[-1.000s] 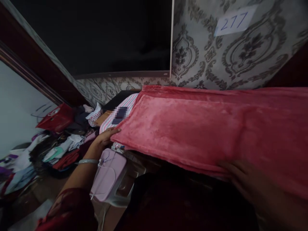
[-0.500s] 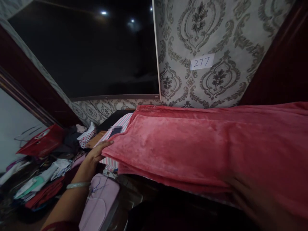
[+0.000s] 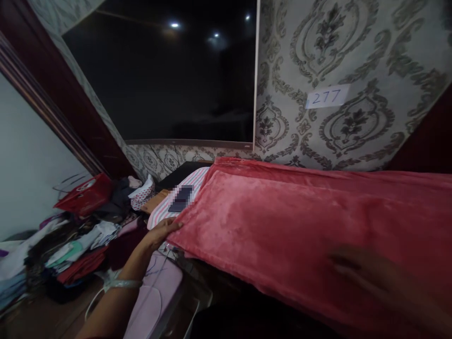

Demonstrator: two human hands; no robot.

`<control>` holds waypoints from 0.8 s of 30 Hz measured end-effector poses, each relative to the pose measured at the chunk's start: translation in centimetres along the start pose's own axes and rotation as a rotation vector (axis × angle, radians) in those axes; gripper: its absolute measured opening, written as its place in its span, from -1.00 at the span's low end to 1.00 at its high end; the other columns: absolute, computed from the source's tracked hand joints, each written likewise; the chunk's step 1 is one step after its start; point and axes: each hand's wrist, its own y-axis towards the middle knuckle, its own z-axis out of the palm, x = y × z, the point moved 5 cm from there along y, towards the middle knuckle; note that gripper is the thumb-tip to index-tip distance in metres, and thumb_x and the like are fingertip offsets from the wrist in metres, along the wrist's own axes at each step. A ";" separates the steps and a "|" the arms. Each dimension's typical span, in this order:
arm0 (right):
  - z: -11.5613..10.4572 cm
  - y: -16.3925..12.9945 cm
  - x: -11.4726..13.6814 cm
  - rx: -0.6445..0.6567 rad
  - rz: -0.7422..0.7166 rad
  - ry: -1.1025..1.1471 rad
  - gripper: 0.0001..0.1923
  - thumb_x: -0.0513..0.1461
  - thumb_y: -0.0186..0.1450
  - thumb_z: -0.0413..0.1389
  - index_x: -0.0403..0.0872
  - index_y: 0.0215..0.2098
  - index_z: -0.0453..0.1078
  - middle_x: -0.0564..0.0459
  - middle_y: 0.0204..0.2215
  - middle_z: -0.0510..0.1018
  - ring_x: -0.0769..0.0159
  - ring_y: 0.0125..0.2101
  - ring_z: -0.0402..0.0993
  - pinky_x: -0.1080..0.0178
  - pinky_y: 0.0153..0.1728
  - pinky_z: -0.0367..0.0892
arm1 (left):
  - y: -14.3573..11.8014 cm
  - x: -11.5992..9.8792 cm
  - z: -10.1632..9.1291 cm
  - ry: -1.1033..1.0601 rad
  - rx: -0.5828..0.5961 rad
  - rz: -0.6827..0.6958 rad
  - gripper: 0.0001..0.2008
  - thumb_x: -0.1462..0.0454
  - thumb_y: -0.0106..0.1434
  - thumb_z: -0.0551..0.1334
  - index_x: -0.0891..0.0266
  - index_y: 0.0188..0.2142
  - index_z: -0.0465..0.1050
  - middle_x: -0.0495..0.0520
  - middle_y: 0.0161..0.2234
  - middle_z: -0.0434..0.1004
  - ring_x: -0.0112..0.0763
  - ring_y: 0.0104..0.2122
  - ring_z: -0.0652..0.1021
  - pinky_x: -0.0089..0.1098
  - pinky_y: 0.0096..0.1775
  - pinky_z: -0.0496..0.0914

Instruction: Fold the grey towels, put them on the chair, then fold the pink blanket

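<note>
A folded red plush blanket [image 3: 268, 221] lies stretched across the surface in front of me, its long side running off to the right. At its near left corner, my left hand [image 3: 161, 234] is closed on the edge, the thumb side on top and the other fingers partly hidden. My right hand [image 3: 370, 270] is over the blanket's right part, dark and blurred, with its fingers seeming stretched out. A striped cloth [image 3: 158, 220] shows under the blanket's left end, with a dark flat item [image 3: 180, 201], partly pixelated, on it.
A large television [image 3: 169, 80] hangs on the patterned wall above. Piles of clothes [image 3: 81, 249] and a red bag [image 3: 84, 195] stand at the left. Below my left arm is a pink case [image 3: 158, 287] with a cable. A paper marked 277 [image 3: 326, 96] is on the wall.
The view has shifted left, so the scene sits further right. My right hand has moved from the blanket's near edge onto its top, and that near edge now hangs lower. My left hand keeps the corner.
</note>
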 end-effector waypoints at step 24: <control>24.9 38.9 1.6 0.398 0.230 0.233 -0.58 -0.12 0.32 0.13 -0.13 0.08 0.50 -0.21 0.05 0.58 -0.03 0.03 0.51 0.02 0.06 0.38 | 1.0 4.6 -1.0 -0.129 -0.108 0.045 -0.37 -0.01 -0.07 0.53 0.16 -0.02 0.57 0.17 -0.08 0.64 0.03 0.01 0.58 -0.22 -0.07 0.50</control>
